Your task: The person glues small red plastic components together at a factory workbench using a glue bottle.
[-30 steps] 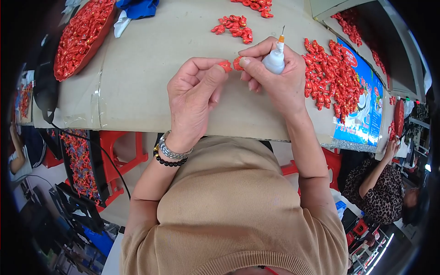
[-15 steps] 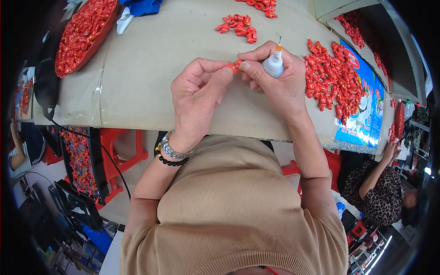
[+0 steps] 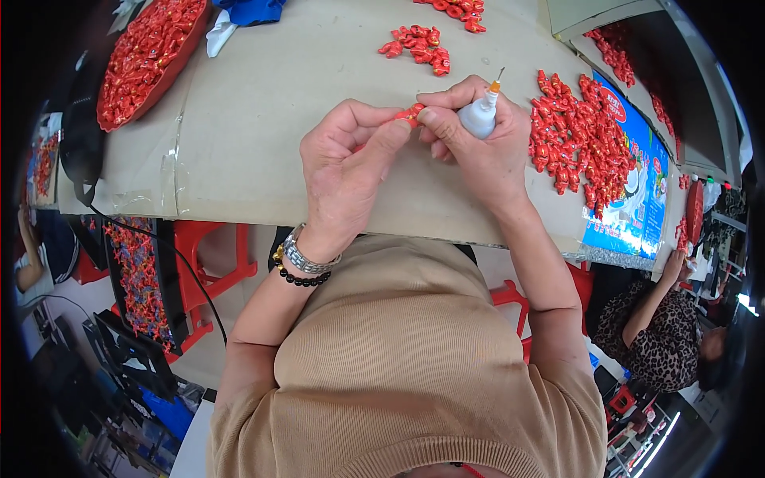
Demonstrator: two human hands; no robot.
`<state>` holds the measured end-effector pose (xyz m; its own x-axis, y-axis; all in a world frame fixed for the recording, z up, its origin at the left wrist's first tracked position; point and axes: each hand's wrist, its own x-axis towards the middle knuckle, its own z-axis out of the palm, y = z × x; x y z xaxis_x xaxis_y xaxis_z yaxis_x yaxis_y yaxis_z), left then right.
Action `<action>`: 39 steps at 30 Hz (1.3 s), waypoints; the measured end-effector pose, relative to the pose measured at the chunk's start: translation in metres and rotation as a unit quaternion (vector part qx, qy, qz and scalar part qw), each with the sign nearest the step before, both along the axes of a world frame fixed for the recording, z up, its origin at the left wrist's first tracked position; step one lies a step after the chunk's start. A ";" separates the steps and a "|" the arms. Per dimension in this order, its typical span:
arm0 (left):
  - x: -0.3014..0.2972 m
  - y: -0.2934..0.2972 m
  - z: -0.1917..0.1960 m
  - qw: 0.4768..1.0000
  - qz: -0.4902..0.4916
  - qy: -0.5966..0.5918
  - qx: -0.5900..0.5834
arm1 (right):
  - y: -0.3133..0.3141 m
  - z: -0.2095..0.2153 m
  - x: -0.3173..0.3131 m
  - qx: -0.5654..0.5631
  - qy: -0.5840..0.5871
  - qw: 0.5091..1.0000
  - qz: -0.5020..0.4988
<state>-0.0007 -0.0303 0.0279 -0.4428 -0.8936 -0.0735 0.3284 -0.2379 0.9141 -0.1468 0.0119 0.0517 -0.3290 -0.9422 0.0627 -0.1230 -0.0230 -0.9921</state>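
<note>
Between the fingertips of both hands is a small red figurine (image 3: 412,114), mostly covered by the fingers. My left hand (image 3: 348,151) pinches its left end with thumb and forefinger. My right hand (image 3: 484,147) pinches the other end, and its curled fingers also hold a white squeeze bottle (image 3: 478,118) with an orange collar and a thin needle tip pointing up and slightly right. To the right of that hand lies a large pile of red figurines (image 3: 570,135). A smaller cluster of red figurines (image 3: 417,48) is beyond my hands.
A red tray (image 3: 106,119) heaped with figurines stands at the far left, near a blue cloth (image 3: 253,11). Under the right pile lies a blue printed sheet (image 3: 649,215). Red stools (image 3: 209,271) and a black crate (image 3: 174,279) are below the table's edge. At right, another person (image 3: 661,327) works.
Both hands have shifted very slightly to the right with the figurine. The bottle in my right hand now leans further right, its needle tip lower.
</note>
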 end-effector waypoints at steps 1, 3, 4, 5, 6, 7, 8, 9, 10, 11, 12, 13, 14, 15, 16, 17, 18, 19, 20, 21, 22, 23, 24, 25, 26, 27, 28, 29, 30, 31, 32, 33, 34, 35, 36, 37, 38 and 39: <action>0.000 0.001 -0.001 1.000 -0.001 0.000 0.000 | 0.000 0.001 0.000 0.000 0.000 1.000 -0.001; 0.000 0.001 -0.004 0.999 0.020 -0.005 -0.025 | -0.001 0.004 0.001 0.030 -0.049 0.998 0.007; 0.000 0.001 -0.004 0.999 0.019 -0.005 -0.025 | 0.000 0.003 0.001 0.030 -0.049 0.998 0.006; 0.001 0.000 -0.005 0.999 0.015 -0.010 -0.029 | 0.000 0.000 0.000 0.024 -0.055 0.998 0.010; 0.001 -0.001 -0.005 0.999 0.011 -0.015 -0.033 | 0.000 -0.002 0.000 0.019 -0.062 0.998 0.014; 0.001 -0.001 -0.005 0.999 0.011 -0.015 -0.032 | 0.001 -0.003 0.000 0.019 -0.062 0.998 0.014; 0.000 -0.001 -0.006 0.999 0.011 -0.015 -0.036 | 0.001 -0.004 0.000 0.013 -0.062 0.998 0.015; 0.000 -0.001 -0.006 0.999 0.012 -0.015 -0.041 | 0.001 -0.004 0.000 0.007 -0.062 0.998 0.017; 0.000 -0.001 -0.006 0.999 0.011 -0.016 -0.041 | 0.001 -0.005 0.000 0.007 -0.063 0.998 0.016; -0.001 0.000 -0.007 0.998 0.017 -0.020 -0.050 | 0.000 -0.006 0.000 0.005 -0.060 0.998 0.020; -0.001 0.000 -0.007 0.998 0.021 -0.023 -0.060 | 0.001 -0.006 -0.001 0.003 -0.057 0.998 0.023; -0.001 0.000 -0.007 0.998 0.019 -0.024 -0.059 | 0.001 -0.007 -0.001 0.003 -0.058 0.998 0.021; -0.001 -0.001 -0.006 0.997 0.021 -0.031 -0.063 | 0.000 -0.007 0.000 -0.001 -0.057 0.998 0.023; -0.001 -0.001 -0.006 0.997 0.023 -0.036 -0.067 | 0.000 -0.008 -0.001 -0.005 -0.054 0.998 0.025; -0.001 -0.001 -0.006 0.997 0.021 -0.037 -0.067 | 0.000 -0.009 -0.001 -0.005 -0.055 0.998 0.023; -0.002 -0.002 -0.005 0.997 0.020 -0.039 -0.071 | 0.000 -0.011 -0.002 -0.011 -0.040 0.999 0.029; -0.002 -0.002 -0.005 0.996 0.019 -0.041 -0.075 | 0.000 -0.012 -0.003 -0.018 -0.026 0.999 0.035; -0.002 -0.002 -0.005 0.996 0.018 -0.042 -0.075 | 0.000 -0.012 -0.003 -0.018 -0.027 0.999 0.033; -0.002 -0.002 -0.006 0.995 0.018 -0.047 -0.081 | 0.000 -0.013 -0.004 -0.021 -0.027 0.999 0.035; -0.002 -0.003 -0.006 0.995 0.017 -0.052 -0.087 | 0.000 -0.013 -0.004 -0.024 -0.026 0.999 0.035; -0.003 -0.003 -0.006 0.995 0.014 -0.053 -0.089 | 0.000 -0.013 -0.004 -0.026 -0.028 0.999 0.032; -0.003 -0.002 -0.007 0.995 0.013 -0.049 -0.083 | 0.000 -0.012 -0.004 -0.024 -0.024 0.999 0.029; -0.004 -0.003 -0.007 0.996 0.012 -0.045 -0.076 | -0.001 -0.012 -0.004 -0.023 -0.020 0.999 0.027; -0.005 -0.003 -0.006 0.996 0.009 -0.046 -0.078 | -0.001 -0.011 -0.004 -0.025 -0.021 0.999 0.024; -0.006 -0.003 -0.005 0.996 0.010 -0.044 -0.071 | -0.002 -0.010 -0.003 -0.021 -0.019 1.000 0.012; -0.006 -0.003 -0.004 0.997 0.013 -0.042 -0.062 | -0.003 -0.008 -0.003 -0.016 -0.017 1.000 0.001; -0.007 -0.002 -0.003 0.997 0.011 -0.044 -0.063 | -0.003 -0.007 -0.003 -0.017 -0.018 1.000 -0.001; -0.008 -0.002 -0.003 0.997 0.013 -0.039 -0.059 | -0.003 -0.005 -0.004 -0.026 -0.030 0.999 -0.004; -0.009 -0.001 -0.003 0.998 0.015 -0.035 -0.055 | -0.002 -0.004 -0.005 -0.034 -0.040 0.999 -0.007; -0.009 -0.001 -0.002 0.998 0.014 -0.036 -0.055 | -0.002 -0.004 -0.006 -0.034 -0.041 0.999 -0.008; -0.009 -0.001 -0.001 0.999 0.012 -0.019 -0.047 | -0.002 -0.005 -0.007 -0.033 -0.046 0.998 -0.003; -0.009 -0.002 0.000 0.999 0.009 -0.003 -0.038 | -0.003 -0.005 -0.008 -0.032 -0.051 0.998 0.002; -0.009 -0.002 0.000 0.999 0.008 -0.003 -0.038 | -0.003 -0.005 -0.009 -0.032 -0.052 0.998 0.001; -0.008 -0.002 -0.002 0.999 0.008 -0.007 -0.039 | -0.003 -0.006 -0.010 -0.034 -0.065 0.997 -0.003; -0.008 -0.002 -0.003 0.999 0.009 -0.011 -0.040 | -0.003 -0.007 -0.010 -0.036 -0.078 0.996 -0.007; -0.008 -0.001 -0.003 0.999 0.009 -0.012 -0.040 | -0.003 -0.006 -0.010 -0.037 -0.079 0.996 -0.007; -0.008 -0.001 -0.003 0.999 0.016 -0.014 -0.048 | -0.003 -0.006 -0.011 -0.026 -0.055 0.998 0.004; -0.008 0.000 -0.003 0.998 0.022 -0.017 -0.055 | -0.003 -0.005 -0.012 -0.015 -0.032 0.999 0.015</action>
